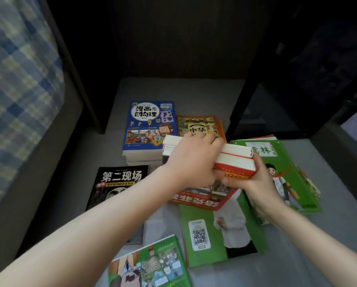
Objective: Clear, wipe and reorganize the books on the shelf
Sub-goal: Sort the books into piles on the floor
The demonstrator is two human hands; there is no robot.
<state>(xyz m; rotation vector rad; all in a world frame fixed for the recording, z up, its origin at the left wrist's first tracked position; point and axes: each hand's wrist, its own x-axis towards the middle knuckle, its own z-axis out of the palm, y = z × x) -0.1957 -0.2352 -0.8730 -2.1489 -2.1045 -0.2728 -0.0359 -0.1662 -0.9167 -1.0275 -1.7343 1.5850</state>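
**Red block held crosswise, shelf bay at 12 o'clock**

The red books (236, 160), a block of small thick volumes pressed together with white page edges showing, are off the ground at the centre of view. They hang above the loose books on the grey surface (328, 204). Both hands have them. The left grip (194, 164) lies over the top with its fingers curled down the far edge. The right grip (254, 183) cups the 4 o'clock end from below, thumb on the near face. Neither is released; the 2 squeeze 1 block between them.

The block's long axis runs roughly from 10 to 4 o'clock, across the person's front. The dark shelf (173, 48) opens at 12 o'clock, so that axis lies nearly square to the way in. Between the grips and the bay lie the blue book (150, 123) on its pile at 11 o'clock and the orange book (198, 125) at 12 o'clock, just beyond the left fingers. The left grip is the nearer to the bay.

As I judge it, a move to the shelf would carry the block over those 2 covers. If it is only being set aside, the nearest landing is the red cover (202, 200) directly below, with the green magazine (285, 156) at 3 o'clock and the black book (119, 183) at 8 o'clock. A slack squeeze could let the middle volumes drop.
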